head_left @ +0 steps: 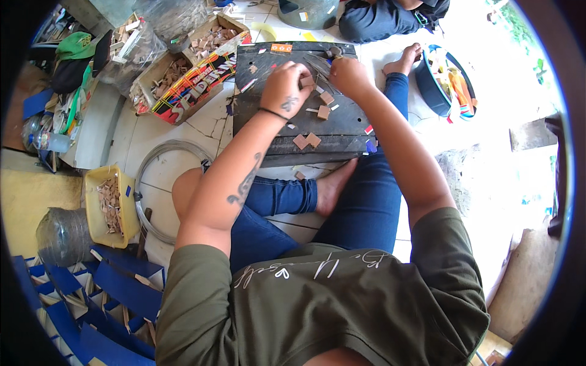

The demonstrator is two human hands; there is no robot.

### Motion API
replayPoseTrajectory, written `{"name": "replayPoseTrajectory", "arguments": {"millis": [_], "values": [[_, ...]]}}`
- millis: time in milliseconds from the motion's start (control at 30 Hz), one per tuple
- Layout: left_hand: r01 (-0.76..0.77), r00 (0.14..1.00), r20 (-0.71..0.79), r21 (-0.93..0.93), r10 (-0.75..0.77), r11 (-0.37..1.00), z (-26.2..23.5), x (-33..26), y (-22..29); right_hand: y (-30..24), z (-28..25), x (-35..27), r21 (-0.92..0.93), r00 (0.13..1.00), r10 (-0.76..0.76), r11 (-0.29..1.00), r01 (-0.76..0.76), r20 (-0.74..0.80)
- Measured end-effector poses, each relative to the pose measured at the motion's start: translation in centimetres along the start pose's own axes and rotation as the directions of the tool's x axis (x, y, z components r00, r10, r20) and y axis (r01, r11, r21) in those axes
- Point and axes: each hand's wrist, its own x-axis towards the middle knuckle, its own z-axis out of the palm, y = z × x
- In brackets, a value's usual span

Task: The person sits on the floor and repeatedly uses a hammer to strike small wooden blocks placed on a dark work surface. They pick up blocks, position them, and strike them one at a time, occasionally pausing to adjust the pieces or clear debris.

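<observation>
Over a dark low work board (262,131), my left hand (284,91) is closed on a small wooden block (307,81), its fingers partly hidden behind the hand. To its right, my right hand (352,78) has its fingers curled together beside several thin wire pieces (316,63). What those fingers pinch, if anything, is too small to tell. Just beyond the right hand lies what looks like a hammer head (334,52). Nearer me on the board are more wooden blocks (323,112), some paired close together.
At the left stand a cardboard box of wood pieces (194,91), a wire coil (140,198) and a yellow basin (93,210) of wood bits. Blue slatted pieces (131,280) fill the lower left. A dark blue tub (430,97) and another person's leg (372,23) are at far right.
</observation>
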Motion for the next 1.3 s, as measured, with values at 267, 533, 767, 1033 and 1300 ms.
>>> {"name": "replayPoseTrajectory", "arguments": {"millis": [267,533,767,1033,1300], "values": [[0.349,0.93,0.181,-0.702,-0.319,0.621,-4.4,-8.8,1.4,2.0,-0.2,-1.7,0.565,0.995,-0.005,0.823,0.059,-0.096],[0.223,0.96,-0.002,-0.602,-0.281,0.767,-4.7,-10.6,2.8,2.5,-2.2,-5.0,0.978,0.974,-0.094,-0.023,-0.208,0.205],[-0.046,0.987,-0.155,-0.022,0.042,0.999,-4.7,-11.2,3.1,-1.0,-3.9,-9.5,0.986,0.952,-0.268,-0.037,-0.163,0.147],[-0.009,0.984,-0.176,-0.033,0.003,0.999,-4.7,-11.9,2.3,-5.8,-2.6,-11.5,0.974,0.972,-0.185,0.2,-0.107,0.145],[-0.016,0.983,-0.185,-0.002,0.015,1.0,-4.7,-11.9,2.5,-7.4,-0.7,-12.7,0.96,0.999,-0.024,0.277,-0.039,0.048]]}}
